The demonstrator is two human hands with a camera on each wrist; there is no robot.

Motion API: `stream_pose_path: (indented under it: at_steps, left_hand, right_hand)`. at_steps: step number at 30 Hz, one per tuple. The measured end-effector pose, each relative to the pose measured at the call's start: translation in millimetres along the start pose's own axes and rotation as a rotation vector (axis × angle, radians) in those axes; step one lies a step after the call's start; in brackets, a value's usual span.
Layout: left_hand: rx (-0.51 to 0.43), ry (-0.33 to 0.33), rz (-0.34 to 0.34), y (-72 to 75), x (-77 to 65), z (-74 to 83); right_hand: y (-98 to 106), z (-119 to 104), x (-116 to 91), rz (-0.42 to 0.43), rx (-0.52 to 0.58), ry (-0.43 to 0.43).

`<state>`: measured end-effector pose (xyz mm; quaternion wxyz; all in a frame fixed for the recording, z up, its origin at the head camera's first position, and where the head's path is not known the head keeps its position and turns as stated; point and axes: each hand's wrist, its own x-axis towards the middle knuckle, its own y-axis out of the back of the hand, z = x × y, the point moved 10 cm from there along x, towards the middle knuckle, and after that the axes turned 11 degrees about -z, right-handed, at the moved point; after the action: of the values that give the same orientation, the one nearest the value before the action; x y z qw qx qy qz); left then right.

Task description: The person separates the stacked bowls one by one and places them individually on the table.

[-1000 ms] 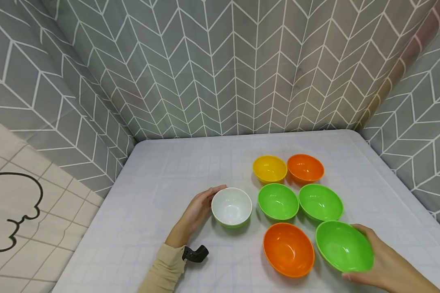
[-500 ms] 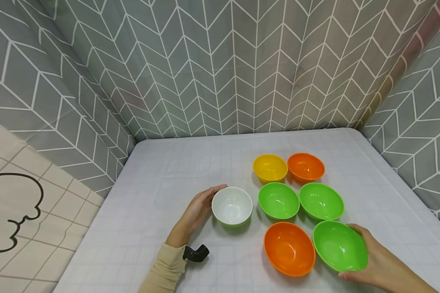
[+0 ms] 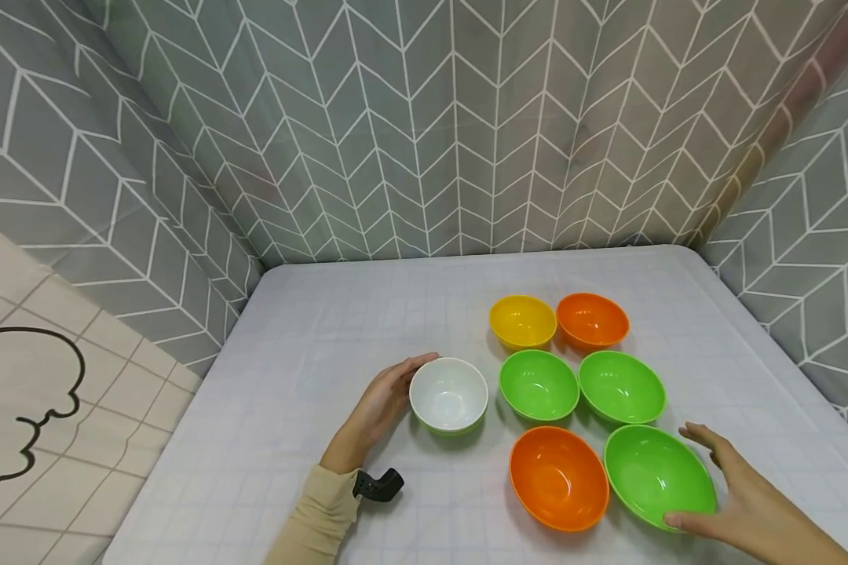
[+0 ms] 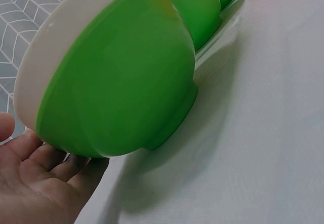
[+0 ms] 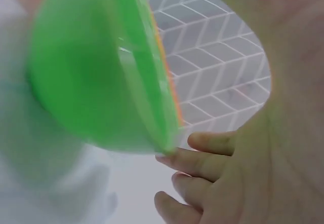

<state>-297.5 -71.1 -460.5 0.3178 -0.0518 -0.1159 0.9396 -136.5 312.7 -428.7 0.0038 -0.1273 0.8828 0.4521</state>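
My left hand [image 3: 387, 399] rests its fingers against the left side of a white bowl [image 3: 448, 392] nested in a green bowl [image 4: 121, 77]. The left wrist view shows its fingers lightly touching the green outer wall, no firm grip. At the lower right, my right hand [image 3: 742, 494] is spread beside a large green bowl [image 3: 657, 475], thumb over the near rim, fingers off the far side. In the right wrist view the fingers [image 5: 207, 155] lie loose near that bowl's rim. A large orange bowl [image 3: 558, 479] stands left of that green bowl.
Behind these stand two more green bowls, one on the left [image 3: 539, 384] and one on the right [image 3: 622, 386]. Farther back are a yellow bowl [image 3: 523, 322] and a smaller orange bowl [image 3: 592, 320]. A patterned grey curtain [image 3: 424, 133] hangs behind the white-covered table [image 3: 311, 329].
My right hand has moved the large green bowl slightly left, beside the large orange one, then loosened its grip and spread its fingers. My left hand stays at the white bowl.
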Motion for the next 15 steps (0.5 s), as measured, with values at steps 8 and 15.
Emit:
stream_pose_path:
  at_steps: [8, 15]
  left_hand:
    - [-0.030, -0.008, 0.005, -0.4, 0.1, 2.3]
    - [-0.030, 0.003, 0.006, 0.2, 1.7, -0.6]
  right_hand:
    - [37.8, -28.5, 13.8, 0.117, -0.038, 0.155]
    - [42.2, -67.5, 38.4, 0.048, -0.016, 0.230]
